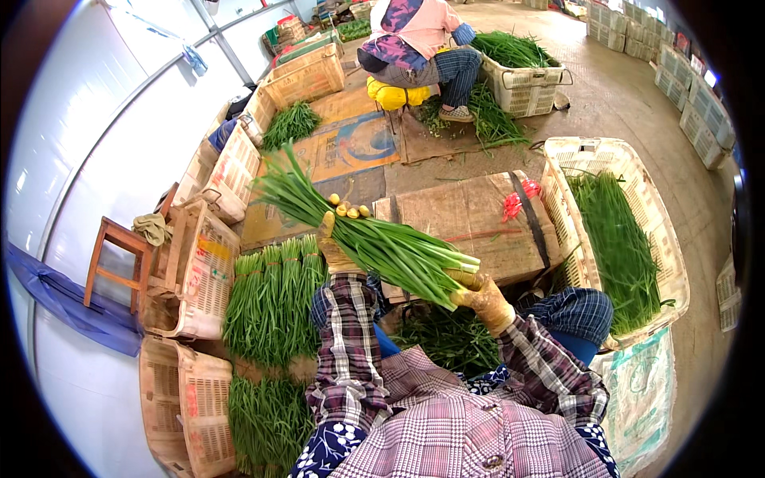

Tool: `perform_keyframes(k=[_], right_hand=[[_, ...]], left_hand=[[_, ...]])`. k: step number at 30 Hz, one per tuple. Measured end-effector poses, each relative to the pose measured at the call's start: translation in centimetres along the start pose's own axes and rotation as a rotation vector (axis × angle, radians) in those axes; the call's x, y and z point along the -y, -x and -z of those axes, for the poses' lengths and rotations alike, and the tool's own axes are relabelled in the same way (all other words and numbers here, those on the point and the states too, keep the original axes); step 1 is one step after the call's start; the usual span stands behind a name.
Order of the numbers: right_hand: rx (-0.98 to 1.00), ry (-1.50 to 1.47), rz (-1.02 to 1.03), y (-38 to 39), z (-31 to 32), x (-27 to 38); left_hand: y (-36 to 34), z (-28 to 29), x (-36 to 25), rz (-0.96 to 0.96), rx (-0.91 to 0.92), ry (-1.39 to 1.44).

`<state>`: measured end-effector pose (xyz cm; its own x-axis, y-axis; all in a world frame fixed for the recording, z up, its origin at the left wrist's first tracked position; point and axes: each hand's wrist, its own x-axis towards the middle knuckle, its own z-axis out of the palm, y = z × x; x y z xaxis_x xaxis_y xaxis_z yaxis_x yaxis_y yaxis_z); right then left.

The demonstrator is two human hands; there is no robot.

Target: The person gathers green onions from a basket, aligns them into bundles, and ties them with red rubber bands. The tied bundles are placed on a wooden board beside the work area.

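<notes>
A long bunch of green chives lies slantwise across both my hands, its leaf tips to the far left and its pale cut ends to the right. My left hand, in a stained yellowish glove, is closed around the leafy part; its fingertips show past the far side. My right hand, gloved alike, grips near the stem ends. Just beyond the bunch stands a brown cardboard-covered block with a dark strap and a red plastic tie. Loose greens lie below my hands, between my knees.
Tied chive bunches lie in rows at left, beside plastic crates and a wooden stool. At right stands a white crate with loose chives. Ahead, a person sits near another filled crate.
</notes>
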<state>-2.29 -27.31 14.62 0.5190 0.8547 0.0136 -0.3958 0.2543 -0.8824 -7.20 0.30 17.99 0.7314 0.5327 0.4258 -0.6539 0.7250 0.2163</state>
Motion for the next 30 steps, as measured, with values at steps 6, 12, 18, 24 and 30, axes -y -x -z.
perform_keyframes(k=[6, 12, 18, 24, 30], right_hand=[[-0.114, 0.018, 0.015, 0.6, -0.3, -1.2], [-0.208, 0.211, -0.014, 2.8, 1.7, -0.3], [-0.015, 0.019, 0.145, 1.7, 0.5, -0.2], [-0.186, -0.091, 0.175, 0.0, -3.8, -0.3], [-0.297, -0.023, 0.148, 0.4, -2.6, -1.8]], left_hand=[[0.1, 0.3, 0.5, 0.009, -0.006, 0.006], [0.5, 1.2, -0.5, -0.04, 0.087, 0.068], [-0.3, -0.1, -1.4, 0.048, 0.354, 0.102], [-0.9, -0.6, -0.8, 0.189, 0.449, 0.103], [-0.5, 0.1, -1.2, 0.168, 0.43, 0.023]])
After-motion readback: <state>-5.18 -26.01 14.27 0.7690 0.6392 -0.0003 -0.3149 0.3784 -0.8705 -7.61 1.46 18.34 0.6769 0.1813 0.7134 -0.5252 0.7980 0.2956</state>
